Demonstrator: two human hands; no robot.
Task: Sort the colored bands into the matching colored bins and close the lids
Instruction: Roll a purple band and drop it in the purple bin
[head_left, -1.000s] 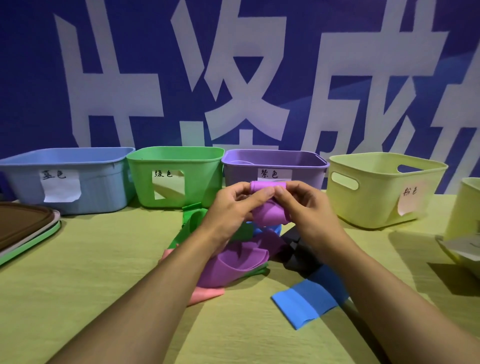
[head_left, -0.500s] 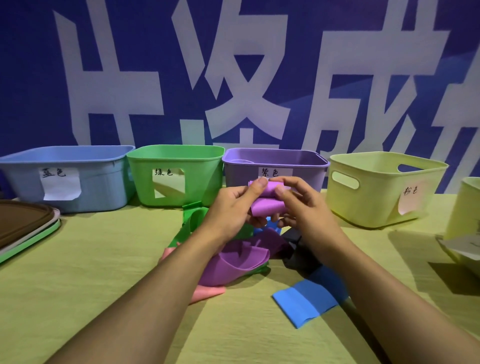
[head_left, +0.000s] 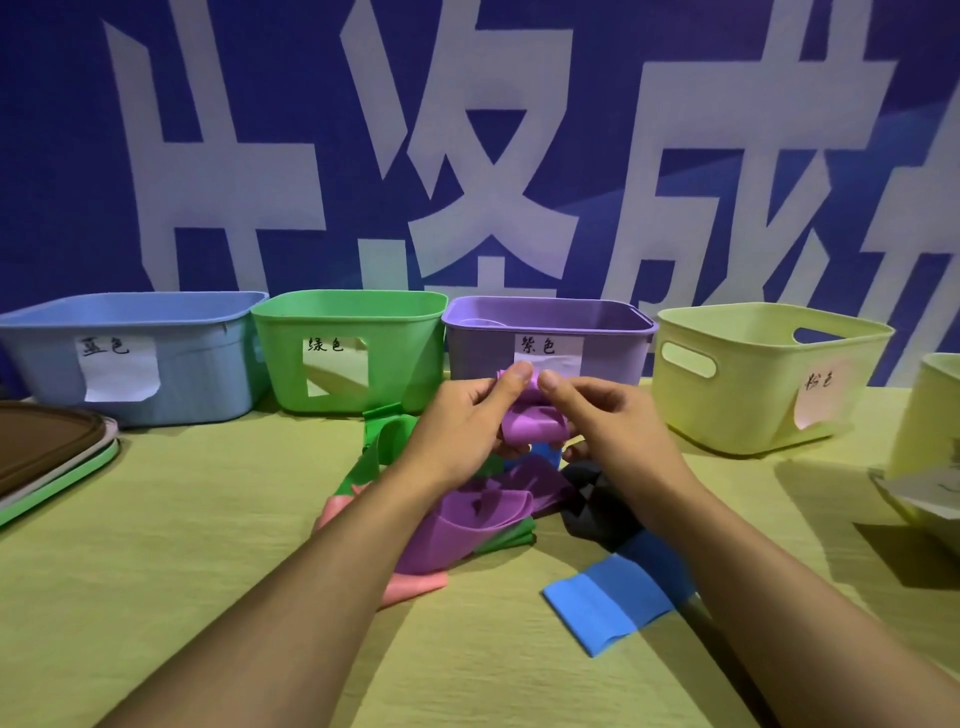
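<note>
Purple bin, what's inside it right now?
Inside the purple bin, a pale curved edge shows at the back left corner, perhaps a band, but I cannot tell. The front wall hides the bottom. The purple band in both hands is in front of the bin, not inside.

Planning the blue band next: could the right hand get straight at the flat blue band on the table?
Probably not yet: the blue band lies uncovered beside the right forearm, but the right hand shares its grip on a purple band with the left hand.

Yellow-green table (head_left: 156, 597), four bins lined up at the back: blue bin (head_left: 124, 358), green bin (head_left: 348, 351), purple bin (head_left: 545, 338), pale yellow bin (head_left: 753, 379), bands piled in the middle (head_left: 467, 530), lids stacked at the left edge (head_left: 47, 457).
</note>
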